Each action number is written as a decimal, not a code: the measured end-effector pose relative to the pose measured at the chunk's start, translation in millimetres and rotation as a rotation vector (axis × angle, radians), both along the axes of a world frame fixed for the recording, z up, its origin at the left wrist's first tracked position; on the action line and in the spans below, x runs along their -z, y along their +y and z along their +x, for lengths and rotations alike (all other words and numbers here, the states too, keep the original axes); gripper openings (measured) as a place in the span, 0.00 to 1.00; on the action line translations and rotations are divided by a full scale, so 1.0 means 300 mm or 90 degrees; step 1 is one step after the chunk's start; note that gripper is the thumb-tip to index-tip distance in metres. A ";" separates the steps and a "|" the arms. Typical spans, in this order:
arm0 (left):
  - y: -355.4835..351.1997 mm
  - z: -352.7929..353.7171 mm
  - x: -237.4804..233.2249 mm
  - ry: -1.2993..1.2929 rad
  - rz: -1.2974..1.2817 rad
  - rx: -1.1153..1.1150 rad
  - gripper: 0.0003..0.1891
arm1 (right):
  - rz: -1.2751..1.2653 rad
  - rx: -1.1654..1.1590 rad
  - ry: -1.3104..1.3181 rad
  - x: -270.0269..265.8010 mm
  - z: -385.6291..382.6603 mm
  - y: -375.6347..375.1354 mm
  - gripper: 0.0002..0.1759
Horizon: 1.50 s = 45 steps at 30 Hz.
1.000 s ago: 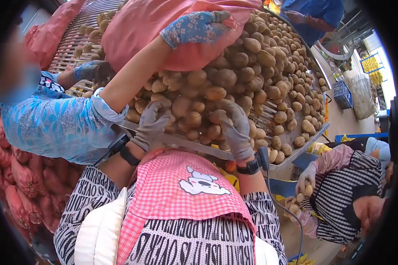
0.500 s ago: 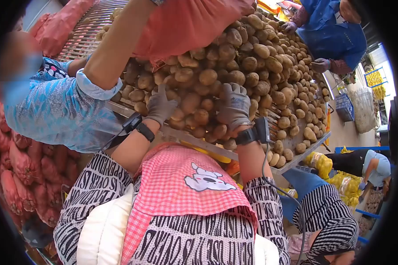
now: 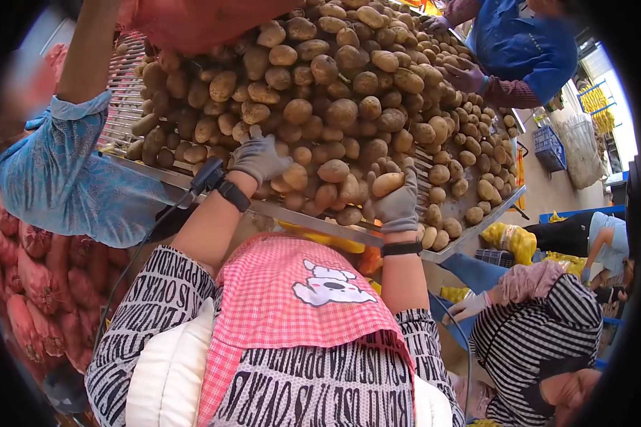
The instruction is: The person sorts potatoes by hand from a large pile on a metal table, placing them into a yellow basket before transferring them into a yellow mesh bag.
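A broad heap of brown potatoes covers the slatted metal table in front of me. My left hand, in a grey glove, lies palm down against the near side of the heap with its fingers spread. My right hand, also gloved in grey, is turned palm up near the table's front rim. A single yellowish potato rests in it, with the fingers curled around. Loose potatoes lie between my two hands.
A metal rim edges the table. At upper left, a co-worker's arm is beside a red mesh sack. Across the table, a person in blue handles potatoes. Full red sacks are stacked at left; a striped-shirted person is at right.
The red sack and the co-worker's arm have moved up and left, uncovering more potatoes. My right hand has turned from palm down to palm up and now holds a potato.
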<state>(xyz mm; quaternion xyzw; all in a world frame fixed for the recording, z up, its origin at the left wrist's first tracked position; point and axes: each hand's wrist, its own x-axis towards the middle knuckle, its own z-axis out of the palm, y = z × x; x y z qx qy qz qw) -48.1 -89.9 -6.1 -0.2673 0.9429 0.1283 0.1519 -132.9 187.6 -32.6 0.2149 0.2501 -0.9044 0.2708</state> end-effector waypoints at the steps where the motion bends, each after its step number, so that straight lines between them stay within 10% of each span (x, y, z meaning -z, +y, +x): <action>1: -0.011 -0.015 -0.002 -0.005 0.010 -0.009 0.43 | 0.078 0.006 0.031 0.002 0.005 -0.016 0.17; 8: -0.006 -0.018 -0.018 0.073 0.017 -0.035 0.37 | 0.396 -0.121 0.374 -0.086 -0.062 -0.161 0.20; 10: -0.029 0.009 0.064 0.126 0.030 -0.041 0.36 | 0.835 -0.193 0.693 -0.098 -0.105 -0.197 0.27; 14: -0.097 0.060 0.129 0.404 0.087 -0.102 0.30 | 1.103 -0.344 0.991 -0.118 -0.183 -0.280 0.38; 16: -0.102 0.083 0.091 0.599 0.556 -0.189 0.24 | 1.152 -0.447 1.005 -0.111 -0.223 -0.314 0.45; 18: -0.114 0.094 0.052 0.567 0.606 -0.147 0.19 | 1.246 -0.542 0.935 -0.112 -0.256 -0.338 0.48; 25: -0.061 0.037 -0.006 0.462 0.818 -0.080 0.28 | 1.033 -0.430 0.858 -0.121 -0.279 -0.277 0.49; 28: -0.045 -0.040 -0.085 0.460 0.361 0.025 0.33 | 0.712 -0.259 0.744 -0.130 -0.186 -0.241 0.45; 33: 0.031 -0.096 -0.310 0.216 0.254 0.195 0.38 | 0.176 -0.199 0.405 -0.166 -0.040 -0.076 0.23; 40: 0.082 -0.233 -0.260 0.026 0.067 0.420 0.37 | 0.065 -0.079 0.213 -0.028 0.185 0.170 0.23; 45: 0.002 -0.177 -0.130 0.203 0.125 0.366 0.31 | 0.053 0.023 0.159 0.002 0.363 0.243 0.24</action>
